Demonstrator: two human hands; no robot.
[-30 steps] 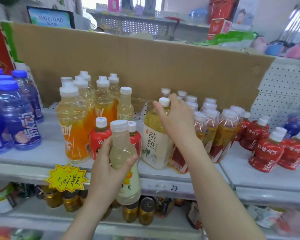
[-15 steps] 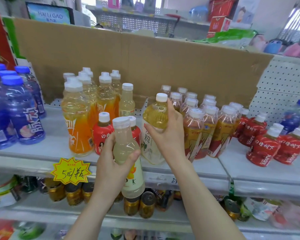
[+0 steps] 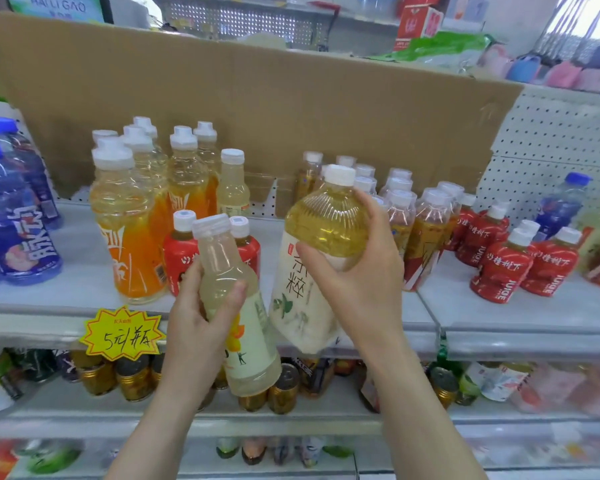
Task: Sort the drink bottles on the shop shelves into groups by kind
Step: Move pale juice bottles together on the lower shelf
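My left hand (image 3: 198,327) grips a slim pale cloudy bottle (image 3: 236,303) with a white cap, held in front of the shelf edge. My right hand (image 3: 361,278) grips a big yellow tea bottle (image 3: 312,271) with a white label; it is lifted off the shelf and tilted, its base toward the shelf's front edge. Behind the two stand two small red-label bottles (image 3: 179,251). Orange drink bottles (image 3: 129,230) stand at the left, with one more pale bottle (image 3: 232,188) behind them. Amber tea bottles (image 3: 426,230) fill the middle right.
Blue bottles (image 3: 11,220) crowd the far left, red juice bottles (image 3: 520,258) the right section. A cardboard sheet (image 3: 291,109) backs the grey shelf (image 3: 66,271). A yellow price tag (image 3: 122,336) hangs on the front rail. Cans (image 3: 132,379) line the shelf below.
My right hand closed round the big yellow tea bottle, lifted it off the shelf and drew it forward, tilting it. My left hand kept the pale bottle nearly still.
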